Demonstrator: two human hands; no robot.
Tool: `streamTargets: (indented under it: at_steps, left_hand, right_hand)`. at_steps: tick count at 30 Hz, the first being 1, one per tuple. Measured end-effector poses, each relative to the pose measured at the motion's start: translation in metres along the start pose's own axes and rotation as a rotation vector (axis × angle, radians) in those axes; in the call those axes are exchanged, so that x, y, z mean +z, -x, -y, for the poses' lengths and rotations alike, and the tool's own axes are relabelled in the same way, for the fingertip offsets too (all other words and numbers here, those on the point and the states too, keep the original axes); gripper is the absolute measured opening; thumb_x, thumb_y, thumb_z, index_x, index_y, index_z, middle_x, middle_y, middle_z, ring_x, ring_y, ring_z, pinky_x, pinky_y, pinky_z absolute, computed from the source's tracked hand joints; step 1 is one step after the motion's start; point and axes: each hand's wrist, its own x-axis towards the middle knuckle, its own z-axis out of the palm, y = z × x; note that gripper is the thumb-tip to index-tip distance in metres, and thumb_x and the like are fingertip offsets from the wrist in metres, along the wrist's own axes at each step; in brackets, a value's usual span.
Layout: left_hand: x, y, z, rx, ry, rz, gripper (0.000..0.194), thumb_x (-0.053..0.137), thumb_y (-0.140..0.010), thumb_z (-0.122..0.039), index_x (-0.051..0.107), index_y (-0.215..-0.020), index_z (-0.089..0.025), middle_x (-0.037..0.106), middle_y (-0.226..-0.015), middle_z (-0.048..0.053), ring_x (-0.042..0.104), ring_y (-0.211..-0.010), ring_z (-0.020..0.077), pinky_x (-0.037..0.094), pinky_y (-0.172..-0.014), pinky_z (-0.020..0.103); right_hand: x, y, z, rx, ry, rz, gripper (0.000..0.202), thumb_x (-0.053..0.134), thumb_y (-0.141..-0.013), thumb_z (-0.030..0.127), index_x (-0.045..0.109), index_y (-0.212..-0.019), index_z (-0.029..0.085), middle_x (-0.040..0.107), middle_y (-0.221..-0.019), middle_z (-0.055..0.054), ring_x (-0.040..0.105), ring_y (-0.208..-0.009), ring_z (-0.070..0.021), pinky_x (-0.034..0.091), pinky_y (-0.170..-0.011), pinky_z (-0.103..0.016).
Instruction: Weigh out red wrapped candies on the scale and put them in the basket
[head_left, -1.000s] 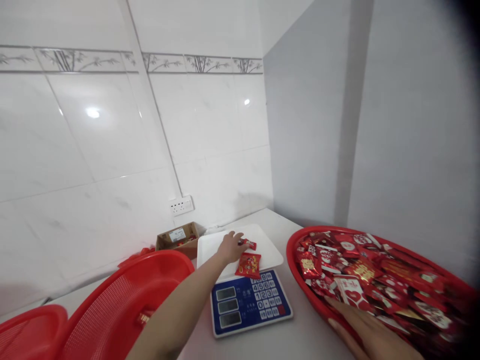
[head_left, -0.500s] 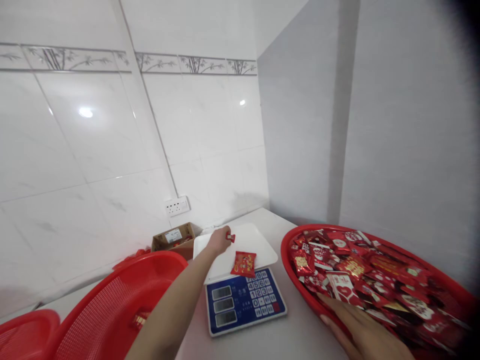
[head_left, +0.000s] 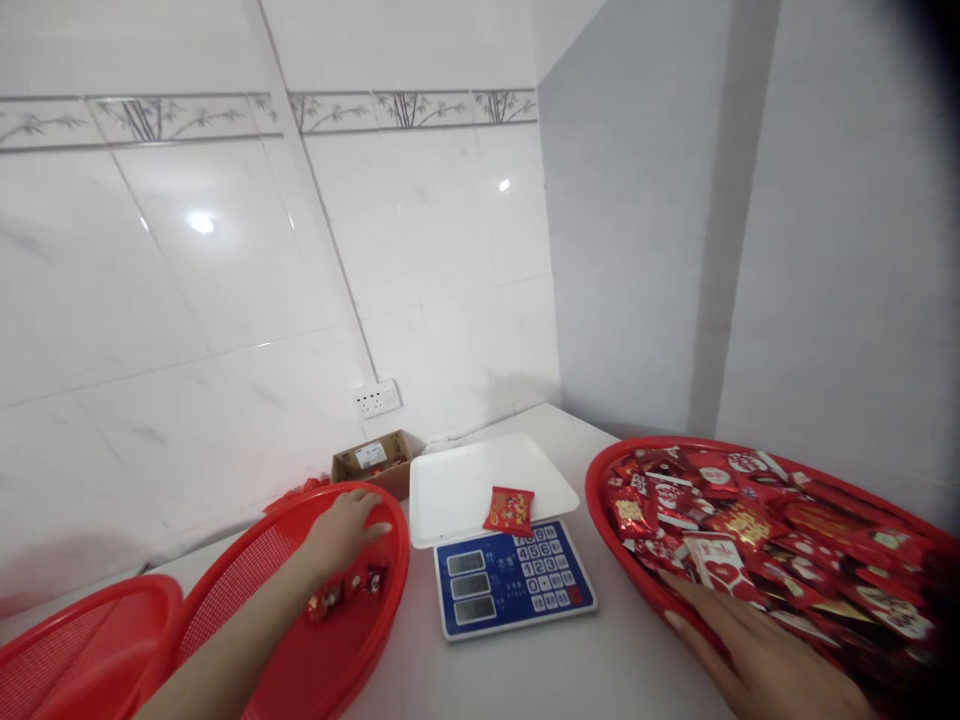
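My left hand (head_left: pixel 346 532) is over a red plastic basket (head_left: pixel 401 520), fingers apart and nothing visible in them. Several small wrapped candies (head_left: pixel 373 579) lie on the basket floor just below. My right hand (head_left: pixel 772 640) grips the near rim of a larger red basket (head_left: pixel 596 490), thumb outside and fingers over the edge. Heaped in that basket are red and white candy packets (head_left: pixel 720 562). Between the hands stands a digital scale (head_left: pixel 517 585) with a blue keypad and white tray (head_left: pixel 465 490). One red candy packet (head_left: pixel 511 510) lies on the tray's front edge.
Another red basket (head_left: pixel 169 600) stands at the far left, against the middle one. Behind them is an open cardboard box (head_left: pixel 349 465) with small items inside. A wall socket (head_left: pixel 377 398) is on the tiled wall, and a grey panel (head_left: pixel 645 250) rises at the right.
My left hand has moved left from above the scale tray to the red basket, and the small red candy no longer shows in its fingers. My right hand stays on its rim.
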Motion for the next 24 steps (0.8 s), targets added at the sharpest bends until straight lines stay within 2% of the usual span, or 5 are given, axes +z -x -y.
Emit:
streamTargets:
  at_steps: [7, 12, 17, 21, 24]
  left_hand:
    - [0.045, -0.033, -0.116, 0.461, 0.205, 0.160, 0.064, 0.055, -0.076, -0.048, 0.036, -0.133, -0.027, 0.032, -0.143, 0.012, 0.029, -0.131, 0.0291, 0.031, -0.104, 0.044]
    - [0.061, -0.052, -0.162, 0.523, 0.184, 0.189, 0.041, 0.056, -0.075, -0.033, 0.056, -0.115, -0.023, 0.055, -0.122, 0.010, 0.049, -0.113, 0.0301, 0.045, -0.088, 0.042]
    - [0.040, -0.054, -0.141, 0.469, 0.241, 0.044, 0.035, 0.038, -0.083, -0.019, 0.057, -0.112, -0.020, 0.061, -0.113, 0.007, 0.055, -0.103, 0.0207, 0.043, -0.090, 0.034]
    - [0.003, -0.034, -0.082, 0.307, 0.271, -0.207, 0.034, 0.041, -0.082, -0.021, 0.056, -0.112, -0.022, 0.060, -0.116, 0.004, 0.052, -0.109, 0.0198, 0.040, -0.095, 0.033]
    - [-0.017, -0.004, -0.034, 0.138, 0.239, -0.262, 0.034, 0.037, -0.086, -0.028, 0.054, -0.115, -0.025, 0.058, -0.121, 0.004, 0.050, -0.113, 0.0206, 0.040, -0.096, 0.035]
  right_hand:
    - [-0.009, 0.001, 0.007, 0.004, 0.006, 0.000, 0.048, 0.040, -0.080, 0.055, 0.058, -0.116, 0.030, 0.064, -0.116, -0.003, 0.058, -0.107, -0.0270, 0.049, -0.088, -0.043]
    - [-0.019, 0.002, 0.013, 0.009, 0.001, 0.010, 0.046, 0.039, -0.081, 0.052, 0.059, -0.116, 0.029, 0.063, -0.118, -0.002, 0.057, -0.108, -0.0266, 0.050, -0.087, -0.042]
    - [-0.014, 0.002, 0.008, -0.002, 0.027, 0.015, 0.046, 0.039, -0.081, 0.053, 0.059, -0.116, 0.029, 0.063, -0.117, -0.002, 0.058, -0.108, -0.0269, 0.050, -0.087, -0.042]
    - [0.000, 0.004, -0.004, -0.025, 0.022, -0.004, 0.046, 0.037, -0.083, 0.053, 0.056, -0.118, 0.030, 0.062, -0.118, -0.004, 0.058, -0.106, -0.0268, 0.049, -0.086, -0.043]
    - [0.012, 0.006, -0.013, -0.059, -0.011, -0.043, 0.047, 0.039, -0.082, 0.054, 0.055, -0.119, 0.030, 0.062, -0.118, -0.005, 0.059, -0.104, -0.0281, 0.047, -0.087, -0.046]
